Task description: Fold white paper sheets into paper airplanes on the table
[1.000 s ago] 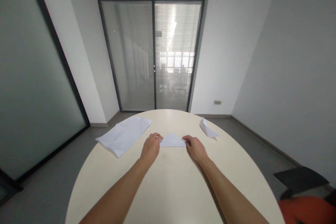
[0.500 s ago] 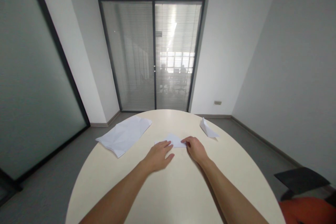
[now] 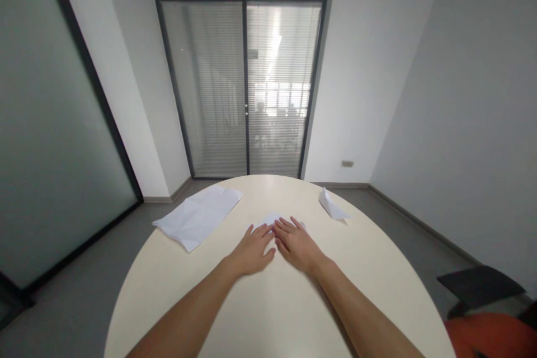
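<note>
Lying palm down over a small folded paper (image 3: pixel 268 217), the fingers (image 3: pixel 260 230) of both hands are released and outstretched, clenched around nothing. Those of the left hand (image 3: pixel 250 251) slant inward across the paper's near left part, thumb held apart and pointing toward the other hand. Those of the right hand (image 3: pixel 299 247) are slightly spread over its middle and right part, so that most of the paper is hidden; its far edge shows beyond the fingertips, and a bit of one corner peeks out on the right. The two sets of fingertips come together near the centre; whether they touch, I cannot tell.

The folded paper is on the pale round counter (image 3: pixel 268 307), in front of the person. Farther out to the left, large white sheets (image 3: pixel 200 215) lie near the edge, their nearest corners reaching it. On the right, near the far rim, sits a creased paper piece (image 3: pixel 330 205) with one part standing up. Past the counter are a dark-framed glass door (image 3: pixel 201 95) with blinds and, at lower right, a chair with a red seat (image 3: pixel 495 337).
</note>
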`<state>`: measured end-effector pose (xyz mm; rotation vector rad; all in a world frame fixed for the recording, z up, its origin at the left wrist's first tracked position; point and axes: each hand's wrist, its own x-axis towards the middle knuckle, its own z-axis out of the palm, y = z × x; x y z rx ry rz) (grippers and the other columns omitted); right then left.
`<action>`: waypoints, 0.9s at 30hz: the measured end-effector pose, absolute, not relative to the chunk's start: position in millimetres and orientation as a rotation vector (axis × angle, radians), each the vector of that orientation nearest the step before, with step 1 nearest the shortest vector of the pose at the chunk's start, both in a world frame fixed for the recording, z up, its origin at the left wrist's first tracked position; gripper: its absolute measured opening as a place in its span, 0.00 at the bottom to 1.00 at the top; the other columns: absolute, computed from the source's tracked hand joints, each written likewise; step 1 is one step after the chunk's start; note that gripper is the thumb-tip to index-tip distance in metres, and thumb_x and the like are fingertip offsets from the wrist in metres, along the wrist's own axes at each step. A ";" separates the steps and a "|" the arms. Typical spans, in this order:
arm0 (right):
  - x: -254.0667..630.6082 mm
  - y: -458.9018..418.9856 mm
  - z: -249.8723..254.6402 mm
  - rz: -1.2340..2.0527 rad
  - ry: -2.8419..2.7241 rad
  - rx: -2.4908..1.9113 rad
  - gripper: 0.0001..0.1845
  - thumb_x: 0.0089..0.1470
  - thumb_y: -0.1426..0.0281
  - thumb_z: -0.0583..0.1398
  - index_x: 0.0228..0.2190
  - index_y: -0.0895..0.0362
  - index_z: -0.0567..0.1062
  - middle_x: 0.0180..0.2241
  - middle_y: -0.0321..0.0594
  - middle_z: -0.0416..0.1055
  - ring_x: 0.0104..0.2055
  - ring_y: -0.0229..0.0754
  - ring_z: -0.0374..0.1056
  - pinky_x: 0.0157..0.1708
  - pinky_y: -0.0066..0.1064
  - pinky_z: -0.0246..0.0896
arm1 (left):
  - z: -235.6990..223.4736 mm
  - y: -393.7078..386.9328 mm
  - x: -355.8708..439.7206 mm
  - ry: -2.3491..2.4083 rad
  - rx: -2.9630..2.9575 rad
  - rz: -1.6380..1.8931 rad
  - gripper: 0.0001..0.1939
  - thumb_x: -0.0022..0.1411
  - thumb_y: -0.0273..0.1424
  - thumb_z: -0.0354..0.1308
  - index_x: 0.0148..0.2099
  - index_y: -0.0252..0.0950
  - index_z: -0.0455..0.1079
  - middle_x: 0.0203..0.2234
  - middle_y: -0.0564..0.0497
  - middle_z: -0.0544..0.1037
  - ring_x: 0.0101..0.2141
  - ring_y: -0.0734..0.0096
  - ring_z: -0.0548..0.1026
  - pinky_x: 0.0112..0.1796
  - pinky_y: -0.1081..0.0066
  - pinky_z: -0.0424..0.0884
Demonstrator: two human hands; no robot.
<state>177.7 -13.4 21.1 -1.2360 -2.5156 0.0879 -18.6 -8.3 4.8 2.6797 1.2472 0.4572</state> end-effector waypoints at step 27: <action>188.7 -0.8 7.0 0.244 -2.270 -1.843 0.39 0.65 0.52 0.44 0.67 0.65 0.53 0.69 0.55 0.44 0.72 0.54 0.38 0.67 0.52 0.31 | -1.8 -2.2 -23.4 1.301 2.603 0.369 0.29 0.69 0.42 0.47 0.69 0.43 0.55 0.70 0.46 0.51 0.69 0.51 0.46 0.65 0.47 0.45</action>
